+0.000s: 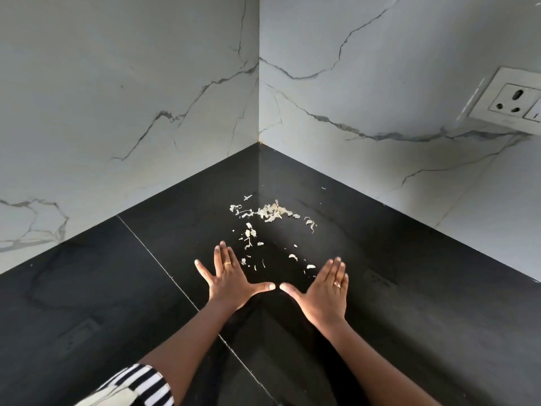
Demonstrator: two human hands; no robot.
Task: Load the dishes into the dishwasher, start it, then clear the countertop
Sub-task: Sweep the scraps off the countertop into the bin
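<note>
Fingers (223,254) are straight on both hands and hold nothing. Left hand (231,281) lies palm down on the black countertop (409,303) with its digits splayed wide. Right hand (325,293) is also palm down, its digits close together and the thumb stuck out. The thumb tips point at each other with a small gap between them. I see a ring on each hand.

Pale scraps (272,213), dry flakes of some kind, I can't tell what, are scattered on the countertop beyond the fingertips, toward the corner where the two marble walls (117,98) meet. The densest clump sits farthest out, nearer the corner. A thinner trail runs back toward me and ends between the two hands. A few flakes lie just beside the left fingertips and just beside the right ones. I can't tell whether any touch skin.

A countertop seam (164,265) runs diagonally and passes under the left forearm. A white socket (515,99) is on the right-hand wall. A striped sleeve (140,385) shows at bottom left.
</note>
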